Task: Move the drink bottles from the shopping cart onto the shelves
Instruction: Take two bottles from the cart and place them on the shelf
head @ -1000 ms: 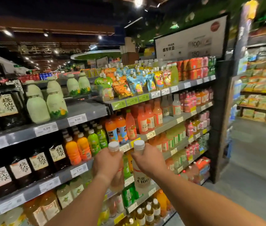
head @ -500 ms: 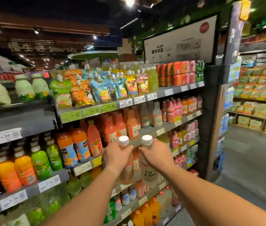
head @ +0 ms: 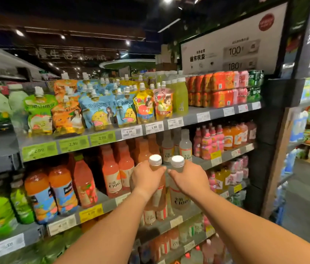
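Left hand (head: 146, 178) wraps an amber drink bottle (head: 158, 189), right hand (head: 190, 178) wraps a clear C100 bottle (head: 178, 195) (white caps, touching), both upright at frame centre before the middle shelf (head: 203, 162)

Left hand (head: 146, 178) grips amber bottle (head: 157, 189); right hand (head: 189, 178) grips clear bottle (head: 178, 195), before shelves (head: 203, 164).

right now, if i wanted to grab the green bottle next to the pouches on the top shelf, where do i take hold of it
Take the green bottle around its upper body just under the white cap, coming straight in from the aisle side. It stands upright at the shelf front. Pouches crowd its left and cans sit close on its right, so a grip from the front suits best.
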The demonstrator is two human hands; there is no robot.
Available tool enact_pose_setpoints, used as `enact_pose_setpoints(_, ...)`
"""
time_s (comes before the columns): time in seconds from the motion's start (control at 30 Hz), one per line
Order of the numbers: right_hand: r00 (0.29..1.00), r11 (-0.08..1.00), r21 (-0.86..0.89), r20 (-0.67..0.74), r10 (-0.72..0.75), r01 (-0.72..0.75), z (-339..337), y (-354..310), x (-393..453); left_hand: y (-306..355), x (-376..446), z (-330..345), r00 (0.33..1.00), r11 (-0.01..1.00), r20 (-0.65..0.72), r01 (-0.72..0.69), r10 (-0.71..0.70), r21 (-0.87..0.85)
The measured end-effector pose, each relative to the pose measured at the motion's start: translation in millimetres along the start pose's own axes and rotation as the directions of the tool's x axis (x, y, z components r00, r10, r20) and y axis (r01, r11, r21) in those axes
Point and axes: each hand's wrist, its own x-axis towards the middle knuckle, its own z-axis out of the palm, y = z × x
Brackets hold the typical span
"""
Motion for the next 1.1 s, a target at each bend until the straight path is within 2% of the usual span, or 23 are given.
enact_pose_setpoints(0.2,1.0,0.998,0.062,0.014,-0.022,0.021,4,29,78,27,48,35,0.999,0.999,-0.021,0.025,-0.026,-0.038)
enact_pose_setpoints(0.37,0.993,0.981,0.173,0.055,-0.102,0.091,27,48,142,37,87,62,0.996,0.997,-0.079,0.053,-0.048,0.059)
enact_pose_setpoints(0.6,0.97,0.944,0.304,0.163,-0.18,0.124,57,67,205,47,128,95,0.971,0.963,-0.177,0.192,-0.159,0.189)
enact_pose_setpoints(0.77,0.943,0.931,0.335,0.237,-0.232,0.145,72,72,228,46,138,114,0.932,0.911,-0.222,0.337,-0.287,0.237)
enact_pose_setpoints(0.97,0.93,0.967,0.211,0.305,-0.203,0.142,85,72,235,44,148,121,0.902,0.857,-0.223,0.425,-0.371,0.291)
enact_pose_setpoints(1.1,0.932,0.981,0.133,0.317,-0.177,0.141,87,66,242,42,158,121,0.906,0.838,-0.188,0.423,-0.38,0.346)
